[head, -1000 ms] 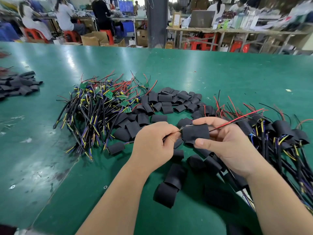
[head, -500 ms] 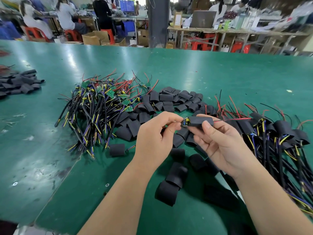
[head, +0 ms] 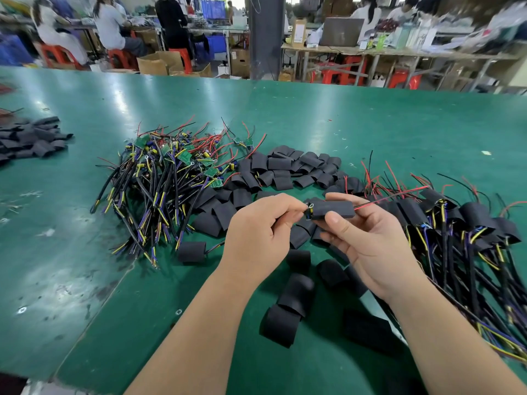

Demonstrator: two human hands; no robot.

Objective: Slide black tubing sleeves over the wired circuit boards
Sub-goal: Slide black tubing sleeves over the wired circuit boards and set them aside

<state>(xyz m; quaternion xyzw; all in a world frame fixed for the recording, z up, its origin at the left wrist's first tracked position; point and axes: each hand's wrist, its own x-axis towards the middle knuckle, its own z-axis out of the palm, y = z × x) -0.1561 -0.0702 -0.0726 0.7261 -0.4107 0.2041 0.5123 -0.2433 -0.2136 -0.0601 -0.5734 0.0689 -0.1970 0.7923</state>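
Note:
My right hand [head: 368, 240] pinches a black tubing sleeve [head: 335, 210] between thumb and fingers, above the table. A circuit board sits inside it; its end with components [head: 309, 210] pokes out on the left, and a red and a black wire [head: 399, 195] trail out to the right. My left hand [head: 262, 232] pinches the board's cable at that left end. Bare wired boards [head: 182, 166] lie heaped to the left. Loose sleeves [head: 288, 169] lie behind and below my hands. Sleeved boards [head: 462, 223] pile up on the right.
Everything lies on a green table [head: 370, 129]. A second heap of black sleeves [head: 34, 138] lies at the far left edge. One sleeved piece [head: 192, 251] lies alone left of my left hand. People sit at benches beyond the table.
The sleeve has slid along the board and now lies flat and horizontal between my hands. Both hands rose slightly and the board's end shows at the sleeve's left opening.

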